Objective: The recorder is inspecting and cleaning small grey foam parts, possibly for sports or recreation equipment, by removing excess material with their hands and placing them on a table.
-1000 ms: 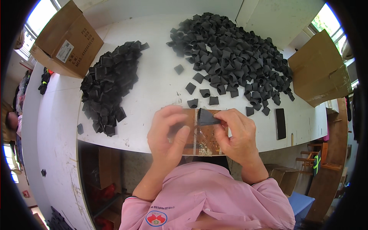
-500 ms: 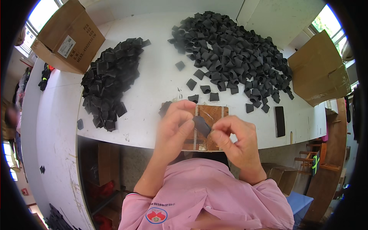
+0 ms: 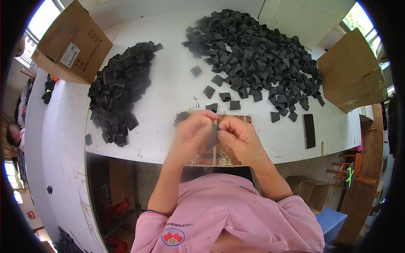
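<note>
Over a brown board [image 3: 236, 157] at the table's near edge, both my hands meet on one small dark grey fabric piece [image 3: 213, 140]. My left hand [image 3: 192, 137] pinches it from the left between thumb and fingers. My right hand [image 3: 240, 138] is closed on its right upper edge, thumb and forefinger together. Part of the piece is hidden behind my fingers. Just left of my left hand lies another dark piece [image 3: 181, 118]. Several loose dark pieces, such as a fabric loop [image 3: 225, 97], lie beyond the board.
A large heap of dark fabric loops [image 3: 257, 59] covers the far right of the white table [image 3: 168, 84]. To the left is a second pile [image 3: 120, 90]. Cardboard boxes [image 3: 74, 46] stand at both back corners. A black phone [image 3: 309, 131] lies at right.
My right hand has moved left to meet my left hand and now pinches the piece's upper edge. The piece has turned and hangs more downward. My left hand has barely shifted.
</note>
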Demonstrator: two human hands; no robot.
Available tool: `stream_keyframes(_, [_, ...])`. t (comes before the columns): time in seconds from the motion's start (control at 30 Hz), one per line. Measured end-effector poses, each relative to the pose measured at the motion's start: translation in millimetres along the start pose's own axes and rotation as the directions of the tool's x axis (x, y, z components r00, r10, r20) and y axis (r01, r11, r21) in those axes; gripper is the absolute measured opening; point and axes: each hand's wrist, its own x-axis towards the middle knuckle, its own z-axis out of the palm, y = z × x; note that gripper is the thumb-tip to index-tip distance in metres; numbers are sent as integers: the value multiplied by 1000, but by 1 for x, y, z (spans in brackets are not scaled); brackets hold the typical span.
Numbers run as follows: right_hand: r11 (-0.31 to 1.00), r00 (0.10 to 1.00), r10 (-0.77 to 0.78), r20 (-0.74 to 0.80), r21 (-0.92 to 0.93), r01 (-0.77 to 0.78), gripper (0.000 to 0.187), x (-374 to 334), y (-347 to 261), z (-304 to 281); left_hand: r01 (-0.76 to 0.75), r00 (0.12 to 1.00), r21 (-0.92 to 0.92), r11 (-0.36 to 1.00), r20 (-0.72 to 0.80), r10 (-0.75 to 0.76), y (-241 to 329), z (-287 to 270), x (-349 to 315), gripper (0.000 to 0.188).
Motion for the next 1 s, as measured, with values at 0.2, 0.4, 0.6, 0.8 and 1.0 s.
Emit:
stream_keyframes(0.2, [995,995,-75,-60,-73,70,8,3,22,6,-204,948,177,963,-207,240,-4,15,-10,13])
stream_keyframes(0.4, [967,964,-222,-143,-160,199,7,-2,12,11,-411,735,706,577,-118,668,-6,29,-20,18])
stream_keyframes(0.6, [741,846,-532,39,-462,487,13,9,-6,-5,-352,828,663,661,-108,550,15,21,-10,11])
stream_keyframes(0.8, [631,796,-602,62,-574,522,13,5,3,6,-340,849,651,679,-98,519,10,15,-16,12])
stream_keyframes(1.0, [636,804,-594,28,-595,491,15,4,-12,9,-344,840,450,824,-244,484,4,11,-14,10])
